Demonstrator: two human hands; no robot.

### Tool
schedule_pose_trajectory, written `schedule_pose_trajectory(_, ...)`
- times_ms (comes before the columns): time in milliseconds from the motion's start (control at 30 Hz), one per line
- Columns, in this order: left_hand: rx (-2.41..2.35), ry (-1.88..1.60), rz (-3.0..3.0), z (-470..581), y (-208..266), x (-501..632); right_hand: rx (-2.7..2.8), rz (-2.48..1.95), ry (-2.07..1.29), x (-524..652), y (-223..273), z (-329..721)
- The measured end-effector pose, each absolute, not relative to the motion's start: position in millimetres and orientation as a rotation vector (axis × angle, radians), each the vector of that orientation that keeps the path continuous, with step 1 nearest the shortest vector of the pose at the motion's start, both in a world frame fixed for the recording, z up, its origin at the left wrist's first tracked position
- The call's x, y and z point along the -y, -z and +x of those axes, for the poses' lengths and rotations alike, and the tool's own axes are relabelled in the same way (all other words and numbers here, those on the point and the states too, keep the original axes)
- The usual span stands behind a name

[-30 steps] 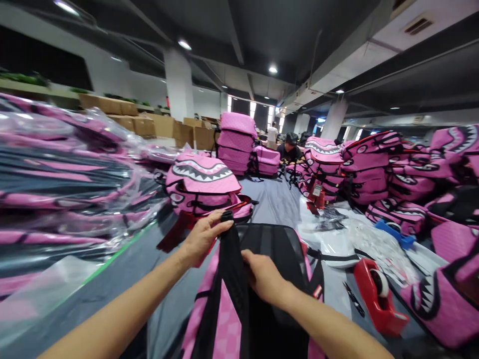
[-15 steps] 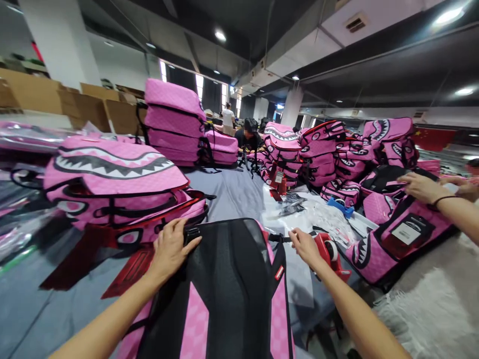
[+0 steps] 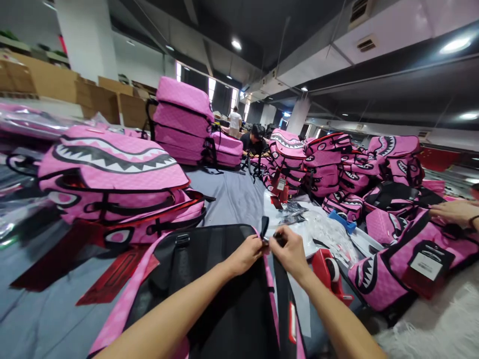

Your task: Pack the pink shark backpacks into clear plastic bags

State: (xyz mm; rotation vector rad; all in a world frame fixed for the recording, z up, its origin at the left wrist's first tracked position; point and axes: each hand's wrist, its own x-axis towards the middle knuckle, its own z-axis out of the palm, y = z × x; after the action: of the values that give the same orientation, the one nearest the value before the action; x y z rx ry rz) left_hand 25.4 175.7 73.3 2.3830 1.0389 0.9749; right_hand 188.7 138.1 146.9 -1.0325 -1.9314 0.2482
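Note:
A pink and black backpack (image 3: 220,304) lies in front of me, its black padded back facing up. At its upper right edge, my left hand (image 3: 247,255) is closed in a pinch on a short black strap (image 3: 264,227). Close beside it, my right hand (image 3: 291,249) pinches the same strap near its buckle; the fingers partly hide that spot. A black shoulder strap (image 3: 286,294) with a red and white label hangs down below my right hand. On the backpack's upper left sits a black buckle (image 3: 182,241), untouched.
Left lies a pink shark-mouth backpack (image 3: 116,164) with red tags (image 3: 118,274). A red tape dispenser (image 3: 331,276) stands to the right. Stacked pink bags (image 3: 183,119) rise behind. At far right, another person's hand (image 3: 454,212) rests on a tagged bag (image 3: 407,259).
My left hand has left the upper left buckle and crossed to the right edge, meeting my right hand at the strap. The co-worker's hand has shifted right.

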Motion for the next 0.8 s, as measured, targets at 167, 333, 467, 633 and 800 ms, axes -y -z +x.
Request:
schedule_pose_trajectory(167,-1.059,-1.027,2.331,17.9,-65.2,-187.5,2.029,-0.836,0.040,-88.1,-142.7,179.2)
schedule_pose_trajectory(333,-1.096,-1.071,2.312,13.3,-76.6,-166.4,1.927,-0.881,-0.100,-71.5,-164.4,199.7)
schedule_pose_trajectory(467,-1.254,-1.402,2.344,17.8,-97.0,-112.7,1.955,-1.030,-0.390,-89.7,-183.7,216.7)
schedule_pose_trajectory(633,-1.217,-1.250,2.539,8.8,-136.1,-116.5,2.100,-0.862,-0.607,-118.4,-210.5,202.1)
schedule_pose_trajectory(800,-1.477,-1.248,2.355,-10.2,-126.0,-100.4,2.145,-0.758,-1.011,-151.3,-223.6,192.2)
